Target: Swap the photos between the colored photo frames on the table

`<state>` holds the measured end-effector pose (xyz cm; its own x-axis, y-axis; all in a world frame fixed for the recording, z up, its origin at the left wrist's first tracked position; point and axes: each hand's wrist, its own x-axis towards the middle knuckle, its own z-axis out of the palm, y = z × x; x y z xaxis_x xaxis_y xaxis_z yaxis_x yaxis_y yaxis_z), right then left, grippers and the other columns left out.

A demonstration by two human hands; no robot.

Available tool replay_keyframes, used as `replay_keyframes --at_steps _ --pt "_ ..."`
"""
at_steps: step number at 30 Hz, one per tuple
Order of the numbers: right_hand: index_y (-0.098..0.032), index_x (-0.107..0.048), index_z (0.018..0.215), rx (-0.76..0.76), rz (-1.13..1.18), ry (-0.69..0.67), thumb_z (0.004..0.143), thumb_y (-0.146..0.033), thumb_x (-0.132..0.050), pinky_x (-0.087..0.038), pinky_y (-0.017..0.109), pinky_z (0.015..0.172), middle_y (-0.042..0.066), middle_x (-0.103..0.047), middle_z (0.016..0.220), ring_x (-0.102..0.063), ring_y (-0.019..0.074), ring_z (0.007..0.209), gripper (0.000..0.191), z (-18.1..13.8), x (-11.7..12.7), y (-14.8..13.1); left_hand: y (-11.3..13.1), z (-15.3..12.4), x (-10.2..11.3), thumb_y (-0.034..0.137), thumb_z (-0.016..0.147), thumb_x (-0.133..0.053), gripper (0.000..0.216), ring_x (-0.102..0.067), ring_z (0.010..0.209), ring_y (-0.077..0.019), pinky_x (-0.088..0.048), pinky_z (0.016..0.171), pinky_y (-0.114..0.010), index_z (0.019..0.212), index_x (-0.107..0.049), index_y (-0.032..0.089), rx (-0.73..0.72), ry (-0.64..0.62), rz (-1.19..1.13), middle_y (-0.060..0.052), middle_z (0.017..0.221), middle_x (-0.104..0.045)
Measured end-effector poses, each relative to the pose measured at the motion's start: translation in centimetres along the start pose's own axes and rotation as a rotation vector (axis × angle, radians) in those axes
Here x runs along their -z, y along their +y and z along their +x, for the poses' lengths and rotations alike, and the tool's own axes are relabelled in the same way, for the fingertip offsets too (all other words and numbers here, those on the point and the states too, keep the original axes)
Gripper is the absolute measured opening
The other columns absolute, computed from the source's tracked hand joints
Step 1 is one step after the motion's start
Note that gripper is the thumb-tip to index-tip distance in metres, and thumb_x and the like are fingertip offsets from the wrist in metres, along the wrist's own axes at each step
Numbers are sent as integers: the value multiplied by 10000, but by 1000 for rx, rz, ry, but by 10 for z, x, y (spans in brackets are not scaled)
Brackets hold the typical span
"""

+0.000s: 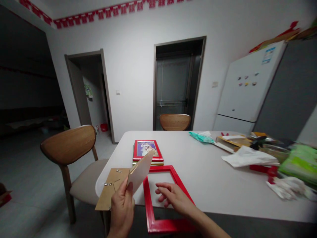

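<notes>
The left hand (122, 204) gripped a thin card (141, 173), tilted upright between thumb and fingers, while the right hand (172, 195), empty with fingers loosely curled, hung over the opening of a red frame (163, 226) that jutted past the table's (205, 178) near edge. A brown backing (111, 187) lay left of the frame, also overhanging. Beyond them sat a framed photo (135, 148), with a chair (175, 121) across the table.

The red frame (148, 201) looks glossy, the backing board (105, 197) matt with metal clips (108, 184), the tabletop (203, 178) smooth.
</notes>
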<state>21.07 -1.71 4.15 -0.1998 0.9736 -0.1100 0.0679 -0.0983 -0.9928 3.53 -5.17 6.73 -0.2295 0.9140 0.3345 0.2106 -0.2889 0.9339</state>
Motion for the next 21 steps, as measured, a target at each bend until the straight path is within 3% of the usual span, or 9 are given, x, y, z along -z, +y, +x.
replay_keyframes --at_steps 4,7,9,14,17,21 --pt "-164 -512 931 -6 455 84 723 -372 -481 -460 248 565 60 -626 828 -592 133 661 295 4 -7 5 4 -12 -30 404 780 -427 442 -551 958 -228 -439 818 -351 1118 -461 122 218 -102 -499 -90 961 -635" --pt "-179 -482 979 109 562 243 713 -293 -482 -478 272 610 56 -639 853 -601 161 727 290 6 10 -4 -4 -20 -42 376 747 -481 443 -535 986 -226 -403 868 -351 1100 -467 109 239 -228 -561 -118 1020 -607" --pt "-177 -468 1011 108 508 269 699 -246 -483 -485 284 614 58 -645 862 -606 176 736 319 8 28 -12 -12 -21 -42 340 716 -515 478 -513 1017 -226 -378 897 -350 1123 -440 101 226 -285 -486 -142 1088 -565" --pt "-136 -463 1061 32 211 186 676 -183 -461 -485 289 622 74 -655 851 -617 170 683 388 15 65 -11 -37 -24 -28 250 688 -501 532 -427 1114 -214 -324 948 -360 1184 -370 107 123 -254 -49 -155 1220 -447" --pt "-115 -480 1061 -10 49 179 663 -191 -447 -482 276 602 76 -659 835 -618 162 646 407 22 68 -1 -50 -28 -24 186 655 -511 523 -397 1139 -222 -297 970 -383 1163 -412 106 0 -336 213 -145 1226 -445" --pt "-113 -532 1013 -12 -134 191 650 -202 -430 -471 247 589 64 -665 815 -615 168 698 387 34 63 6 -69 -33 -28 203 603 -585 603 -354 1166 -260 -312 958 -426 1174 -411 113 -228 -401 342 -163 1258 -400"
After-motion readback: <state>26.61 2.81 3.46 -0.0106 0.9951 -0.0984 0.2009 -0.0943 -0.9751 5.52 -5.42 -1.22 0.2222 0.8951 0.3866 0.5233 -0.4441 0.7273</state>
